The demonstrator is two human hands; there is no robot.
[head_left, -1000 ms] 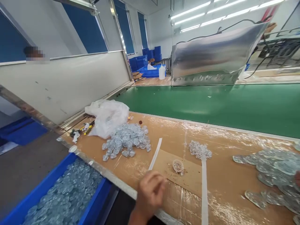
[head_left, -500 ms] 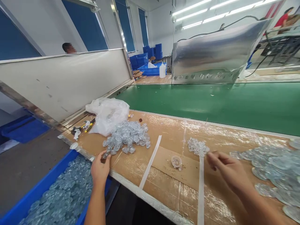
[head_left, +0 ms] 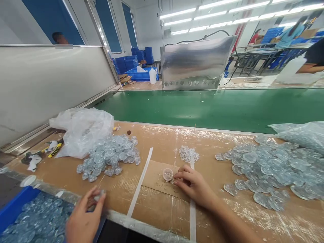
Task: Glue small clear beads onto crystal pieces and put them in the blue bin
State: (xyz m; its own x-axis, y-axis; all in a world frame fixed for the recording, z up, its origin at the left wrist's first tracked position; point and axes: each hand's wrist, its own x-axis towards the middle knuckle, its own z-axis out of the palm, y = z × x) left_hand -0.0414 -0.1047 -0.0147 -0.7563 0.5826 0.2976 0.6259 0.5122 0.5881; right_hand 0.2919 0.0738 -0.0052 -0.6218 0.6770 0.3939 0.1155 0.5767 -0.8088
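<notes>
My left hand (head_left: 84, 216) is at the table's front edge, fingers closed round a small clear piece (head_left: 97, 196). In front of it lies a heap of clear round pieces (head_left: 111, 153). My right hand (head_left: 192, 184) is over the cardboard strip (head_left: 154, 175), its thumb and fingertips pinched beside a small clear cup (head_left: 167, 174); what they grip is too small to make out. Behind that hand sits a little pile of tiny clear pieces (head_left: 189, 154). Larger clear discs (head_left: 265, 168) spread over the right side of the table.
A blue bin (head_left: 19, 202) of clear pieces stands at the lower left. A plastic bag (head_left: 83, 128) and a yellow cutter (head_left: 55, 148) lie at the left. Beyond the table runs a green belt (head_left: 189, 108). People are in the background.
My right hand has moved left from the tiny pile to the cup. My left hand has come back from the heap with a clear piece. The view has turned right.
</notes>
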